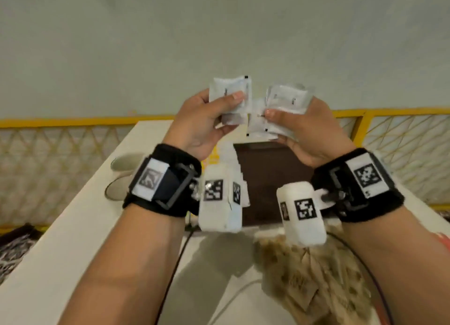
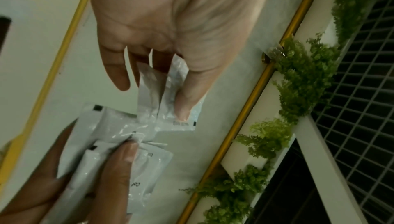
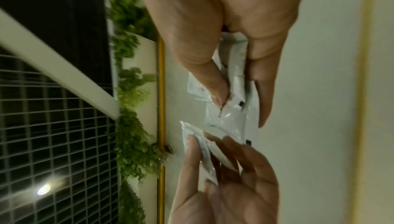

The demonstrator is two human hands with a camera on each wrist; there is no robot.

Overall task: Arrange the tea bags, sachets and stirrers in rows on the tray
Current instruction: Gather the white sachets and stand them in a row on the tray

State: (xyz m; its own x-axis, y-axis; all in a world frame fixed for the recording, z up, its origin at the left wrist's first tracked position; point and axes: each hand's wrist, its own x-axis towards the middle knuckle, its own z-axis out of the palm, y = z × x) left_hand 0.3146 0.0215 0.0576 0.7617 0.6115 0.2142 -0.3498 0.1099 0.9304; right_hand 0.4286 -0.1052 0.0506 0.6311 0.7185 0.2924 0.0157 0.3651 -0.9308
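Both hands are raised above the dark brown tray, each holding white sachets. My left hand pinches two white sachets between thumb and fingers; in the left wrist view the hand holds this pair of sachets side by side. My right hand grips a fanned bunch of several white sachets, its thumb pressed on top. In the right wrist view the right hand holds that bunch of sachets close beside the left hand's pair.
The tray lies on a white table. A blurred heap of brown paper packets lies at the front right. White packets line the tray's left edge, partly hidden. Two cups stand at the left. A yellow railing runs behind.
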